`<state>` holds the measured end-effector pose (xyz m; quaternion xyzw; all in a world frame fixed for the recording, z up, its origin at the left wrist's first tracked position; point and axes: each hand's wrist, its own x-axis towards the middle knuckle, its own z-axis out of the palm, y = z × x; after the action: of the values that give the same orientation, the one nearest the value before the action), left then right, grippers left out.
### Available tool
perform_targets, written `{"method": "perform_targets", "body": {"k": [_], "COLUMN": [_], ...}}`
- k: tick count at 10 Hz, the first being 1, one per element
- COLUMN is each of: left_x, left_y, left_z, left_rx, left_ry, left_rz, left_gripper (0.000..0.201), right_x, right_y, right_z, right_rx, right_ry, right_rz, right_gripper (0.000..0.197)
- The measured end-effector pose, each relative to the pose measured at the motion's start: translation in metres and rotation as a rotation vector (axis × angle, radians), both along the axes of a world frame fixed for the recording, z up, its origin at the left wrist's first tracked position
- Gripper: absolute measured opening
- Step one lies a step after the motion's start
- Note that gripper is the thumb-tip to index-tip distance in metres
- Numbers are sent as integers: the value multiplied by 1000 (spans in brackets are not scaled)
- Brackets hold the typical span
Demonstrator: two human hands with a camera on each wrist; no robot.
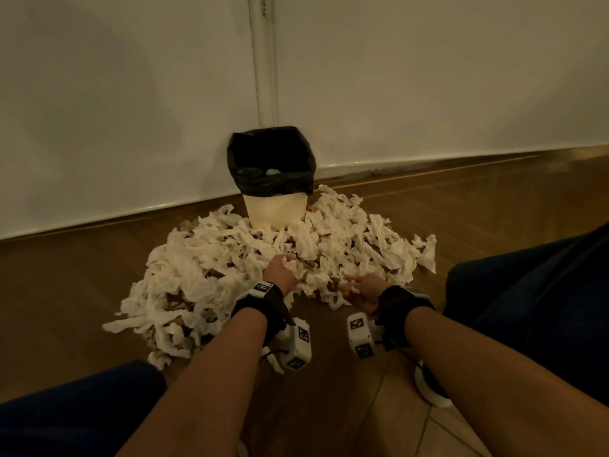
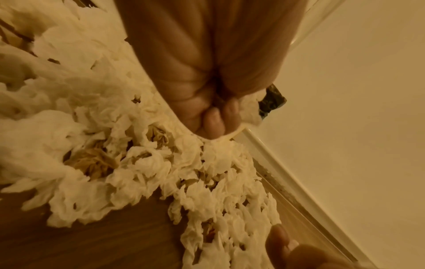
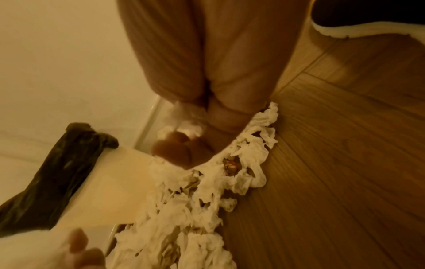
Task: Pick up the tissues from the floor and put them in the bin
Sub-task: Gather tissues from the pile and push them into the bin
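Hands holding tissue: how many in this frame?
2. The left hand grips a wad of tissue at the middle of the pile; the right hand pinches tissue at the pile's near right edge. Neither is over the bin.

Dim warm light falls on a plain white wall (image 1: 428,77), pale skirting (image 1: 99,217) and seemingly wooden floor (image 1: 494,206).

A black fabric strap (image 1: 260,303) is worn on the left wrist and another black fabric strap (image 1: 400,305) on the right, above bare forearms. White box-shaped camera modules printed with black square markers (image 1: 298,344) are fastened beneath each strap, with thin dark cables attached. Dark navy trousers (image 1: 534,291) and a dark shoe with a white sole (image 1: 431,384) are worn.
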<state>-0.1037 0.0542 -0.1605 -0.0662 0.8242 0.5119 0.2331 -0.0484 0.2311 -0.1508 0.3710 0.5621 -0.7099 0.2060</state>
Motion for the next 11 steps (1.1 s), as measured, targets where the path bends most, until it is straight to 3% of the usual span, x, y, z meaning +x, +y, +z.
{"method": "perform_targets", "body": {"k": [1, 2, 3, 4, 5, 6, 7, 8, 9, 10, 11], "left_x": [-13, -36, -75, -119, -151, -171, -179, -182, -189, -195, -192], "left_y": [-8, -15, -24, -25, -24, -24, -32, -36, -36, -24, -23], "left_z": [15, 57, 111, 156, 172, 155, 121, 100, 92, 98, 95], "left_rx": [-73, 29, 398, 401, 333, 161, -21, -57, 108, 357, 464], "left_ry": [57, 83, 80, 240, 342, 422, 410, 394, 366, 235, 223], "left_rz": [-2, 82, 288, 288, 260, 230, 306, 335, 343, 350, 313], "left_gripper": [32, 38, 41, 34, 38, 39, 42, 37, 49, 56, 58], "right_x": [-11, -42, -89, -150, -205, -243, -256, -256, -258, -256, -249], "right_y": [-7, -13, -26, -36, -47, -47, -42, -36, -42, -41, -34], "right_z": [7, 22, 60, 104, 133, 134, 118, 89, 81, 74, 76], "right_rx": [17, 39, 53, 162, 178, 116, 470, 793, 418, 137, 113], "right_ry": [2, 76, 262, 424, 540, 533, 425, 410, 431, 496, 523], "right_rz": [-49, -91, -100, -69, -36, -34, 240, 381, 226, 70, 25], "right_gripper": [37, 35, 26, 9, 29, 34, 37, 45, 37, 44, 46]}}
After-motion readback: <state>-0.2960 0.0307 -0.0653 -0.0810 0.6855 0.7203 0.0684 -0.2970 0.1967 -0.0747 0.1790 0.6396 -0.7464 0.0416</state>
